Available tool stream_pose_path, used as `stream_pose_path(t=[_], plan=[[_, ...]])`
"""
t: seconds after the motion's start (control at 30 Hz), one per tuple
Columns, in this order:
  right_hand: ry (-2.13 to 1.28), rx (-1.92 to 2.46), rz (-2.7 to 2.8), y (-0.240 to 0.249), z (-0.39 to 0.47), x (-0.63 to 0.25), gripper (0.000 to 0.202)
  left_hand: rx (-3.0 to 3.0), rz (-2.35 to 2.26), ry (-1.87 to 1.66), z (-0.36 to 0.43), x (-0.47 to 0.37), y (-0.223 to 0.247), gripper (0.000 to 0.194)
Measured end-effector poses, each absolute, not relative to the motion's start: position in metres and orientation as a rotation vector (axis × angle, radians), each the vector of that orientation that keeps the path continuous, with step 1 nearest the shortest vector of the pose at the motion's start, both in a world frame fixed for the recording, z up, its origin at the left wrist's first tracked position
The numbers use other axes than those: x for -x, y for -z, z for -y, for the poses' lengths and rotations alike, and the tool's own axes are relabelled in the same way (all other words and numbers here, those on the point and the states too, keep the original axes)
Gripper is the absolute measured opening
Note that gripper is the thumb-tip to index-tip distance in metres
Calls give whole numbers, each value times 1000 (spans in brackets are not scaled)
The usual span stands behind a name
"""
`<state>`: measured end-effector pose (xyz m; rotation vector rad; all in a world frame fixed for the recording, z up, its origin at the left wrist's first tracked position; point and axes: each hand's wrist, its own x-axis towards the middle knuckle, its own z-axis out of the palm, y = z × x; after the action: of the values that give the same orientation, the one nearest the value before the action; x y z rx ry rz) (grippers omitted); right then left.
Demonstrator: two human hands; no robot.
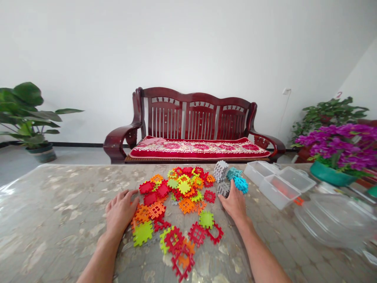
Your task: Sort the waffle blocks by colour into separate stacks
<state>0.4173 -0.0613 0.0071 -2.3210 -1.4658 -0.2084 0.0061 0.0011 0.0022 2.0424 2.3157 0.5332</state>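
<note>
My left hand (122,210) lies on the table with its fingers stretched out, at the left edge of a loose pile of interlocking plastic tiles. In the pile are red tiles (173,239), orange tiles (156,210) and lime green tiles (143,233), some with window-like openings. To the right of the pile, the thumb and index finger of my right hand (235,202) reach around a stack of dark grey tiles (223,189); its other fingers are hidden. Close by stand a light grey stack (220,171), a teal stack (234,173) and a bright blue stack (241,184).
Clear plastic boxes (275,196) stand open on the right, orange pieces showing in one. Nearby are a transparent lid or container (332,220) and a teal pot (332,173) of purple flowers. Beyond the patterned table (73,220) stands a wooden bench (194,96).
</note>
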Motion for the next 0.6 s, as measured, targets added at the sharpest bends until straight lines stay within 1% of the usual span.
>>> stream_pose_path(t=[0.1,0.33,0.6], plan=[[232,2323,1448,-8,59,-416,85,-2032,-2317,-548,-1,-6,-3,44],[225,2325,1437,-10,55,-413,81,-2033,-2319,-556,-2,-6,-1,44],[145,2332,1393,-11,51,-415,92,-2032,-2324,-517,-3,-5,0,44]])
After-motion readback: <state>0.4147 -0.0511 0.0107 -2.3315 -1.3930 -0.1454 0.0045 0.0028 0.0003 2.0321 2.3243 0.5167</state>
